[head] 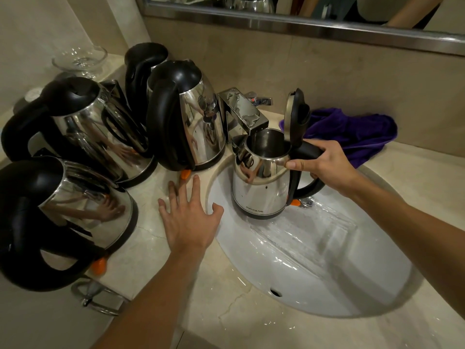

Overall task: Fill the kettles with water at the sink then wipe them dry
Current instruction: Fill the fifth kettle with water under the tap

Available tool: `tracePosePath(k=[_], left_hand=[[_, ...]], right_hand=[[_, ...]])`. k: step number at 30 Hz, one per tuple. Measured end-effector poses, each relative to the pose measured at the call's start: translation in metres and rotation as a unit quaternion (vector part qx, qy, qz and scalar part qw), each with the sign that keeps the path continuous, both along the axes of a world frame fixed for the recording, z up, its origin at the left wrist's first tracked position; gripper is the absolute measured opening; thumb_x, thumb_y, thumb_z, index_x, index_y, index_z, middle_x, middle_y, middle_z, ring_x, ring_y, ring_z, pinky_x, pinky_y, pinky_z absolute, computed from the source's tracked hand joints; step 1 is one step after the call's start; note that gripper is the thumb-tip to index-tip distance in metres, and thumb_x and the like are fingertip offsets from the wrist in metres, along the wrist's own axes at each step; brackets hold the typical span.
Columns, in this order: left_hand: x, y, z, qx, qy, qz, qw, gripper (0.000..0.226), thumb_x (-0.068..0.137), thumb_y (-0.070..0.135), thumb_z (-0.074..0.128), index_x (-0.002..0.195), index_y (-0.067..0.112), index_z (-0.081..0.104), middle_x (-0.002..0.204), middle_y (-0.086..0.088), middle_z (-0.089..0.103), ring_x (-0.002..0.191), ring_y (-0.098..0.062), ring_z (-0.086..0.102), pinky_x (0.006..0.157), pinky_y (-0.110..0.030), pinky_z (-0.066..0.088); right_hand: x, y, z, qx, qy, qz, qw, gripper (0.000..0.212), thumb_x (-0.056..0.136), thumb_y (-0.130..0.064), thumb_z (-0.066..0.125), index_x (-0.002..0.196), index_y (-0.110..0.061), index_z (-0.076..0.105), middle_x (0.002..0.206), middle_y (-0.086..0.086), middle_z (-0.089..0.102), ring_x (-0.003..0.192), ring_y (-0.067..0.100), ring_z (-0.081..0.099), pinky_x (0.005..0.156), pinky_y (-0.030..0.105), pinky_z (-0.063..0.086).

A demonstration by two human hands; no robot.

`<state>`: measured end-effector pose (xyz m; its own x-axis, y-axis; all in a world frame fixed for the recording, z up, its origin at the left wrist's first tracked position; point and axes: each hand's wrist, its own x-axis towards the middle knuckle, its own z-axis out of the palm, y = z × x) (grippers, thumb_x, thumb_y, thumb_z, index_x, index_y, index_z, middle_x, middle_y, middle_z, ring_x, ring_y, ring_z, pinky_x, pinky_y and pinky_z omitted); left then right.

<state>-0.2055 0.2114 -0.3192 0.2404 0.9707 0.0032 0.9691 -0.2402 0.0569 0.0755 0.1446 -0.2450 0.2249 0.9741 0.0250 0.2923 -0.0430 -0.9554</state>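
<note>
**Five steel kettles around a white basin, one held under the tap**

Five kettles are in view, all of polished steel with black plastic handles and bases. The right hand (324, 167) grips the black handle of the open kettle (261, 182), fingers curled round the top of the handle, and holds it over the sink (327, 268) just under the square chrome tap (242, 110). Its black lid (297, 117) stands upright on the hinge, so the dull metal inside shows; whether there is water in it cannot be told. A small orange switch shows at the foot of the handle.

The left hand (188, 217) lies flat on the marble counter (156, 260), fingers spread wide, holding nothing, at the rim of the basin. The basin is smooth white ceramic, oval, wet and shiny with streaks of water.

On the counter to the left stand the closed kettles: a near kettle (83, 212), cut off by the left edge, a middle kettle (100, 127), a tall kettle (193, 117) beside the tap, and a rear kettle (144, 71) mostly hidden behind it. Their mirror sides carry bent reflections of the hand.

A soft purple cloth (357, 132) lies crumpled behind the basin, partly hidden by the lid. A clear glass bowl (80, 59) stands in the far corner, and a chrome ring (100, 298) hangs below the counter edge.
</note>
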Motion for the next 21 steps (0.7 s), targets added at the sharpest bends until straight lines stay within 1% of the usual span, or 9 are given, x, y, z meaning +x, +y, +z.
tracePosePath(k=[2,6,9,14,17,21], left_hand=[[-0.0002,-0.0003,0.0000,0.003,0.000,0.000,1.000,0.082,0.095,0.065,0.032,0.162,0.032,0.001,0.170,-0.003,0.008,0.157,-0.027,0.000,0.124,-0.053,0.006],[-0.0005,-0.0001,-0.0005,0.005,-0.001,0.001,1.000,0.081,0.095,0.065,0.032,0.163,0.032,0.003,0.170,-0.003,0.009,0.157,-0.027,0.001,0.124,-0.054,0.008],[-0.0001,-0.0001,-0.0003,0.002,0.003,0.000,1.000,0.081,0.095,0.065,0.031,0.162,0.032,0.001,0.170,-0.003,0.008,0.157,-0.027,0.000,0.124,-0.053,0.007],[-0.0009,0.0000,-0.0004,0.002,-0.005,0.000,1.000,0.081,0.095,0.064,0.033,0.163,0.031,0.002,0.170,-0.003,0.009,0.157,-0.027,0.000,0.124,-0.054,0.007],[-0.0005,-0.0007,-0.0005,0.002,-0.003,0.001,1.000,0.081,0.095,0.063,0.032,0.162,0.031,0.002,0.170,-0.003,0.009,0.157,-0.027,0.000,0.124,-0.054,0.008],[-0.0005,-0.0006,-0.0002,0.004,-0.008,-0.001,1.000,0.081,0.094,0.063,0.032,0.163,0.031,0.004,0.170,-0.003,0.011,0.157,-0.027,0.002,0.124,-0.054,0.009]], right_hand=[[0.0008,0.0000,-0.0006,-0.002,0.001,-0.001,1.000,0.025,0.083,-0.009,0.077,0.102,-0.022,0.070,0.066,-0.014,0.067,0.056,-0.003,0.056,0.054,0.009,0.043],[-0.0002,0.0000,0.0002,-0.005,0.007,-0.004,1.000,0.027,0.076,-0.023,0.078,0.103,-0.022,0.070,0.065,-0.013,0.066,0.055,-0.001,0.055,0.053,0.011,0.042],[0.0011,0.0005,-0.0012,-0.009,0.003,-0.005,1.000,0.031,0.074,-0.028,0.078,0.104,-0.022,0.071,0.065,-0.010,0.065,0.055,0.002,0.053,0.052,0.014,0.043],[0.0006,0.0008,-0.0019,-0.004,0.005,-0.005,1.000,0.031,0.074,-0.028,0.078,0.103,-0.022,0.071,0.068,-0.011,0.067,0.057,-0.001,0.055,0.054,0.011,0.043],[0.0006,0.0007,-0.0024,-0.001,0.004,-0.005,1.000,0.031,0.074,-0.028,0.078,0.104,-0.022,0.071,0.067,-0.010,0.066,0.056,0.000,0.053,0.053,0.012,0.043],[0.0032,0.0009,-0.0041,0.000,0.006,-0.003,1.000,0.031,0.077,-0.024,0.078,0.106,-0.018,0.071,0.067,-0.011,0.066,0.056,-0.001,0.055,0.053,0.010,0.042]])
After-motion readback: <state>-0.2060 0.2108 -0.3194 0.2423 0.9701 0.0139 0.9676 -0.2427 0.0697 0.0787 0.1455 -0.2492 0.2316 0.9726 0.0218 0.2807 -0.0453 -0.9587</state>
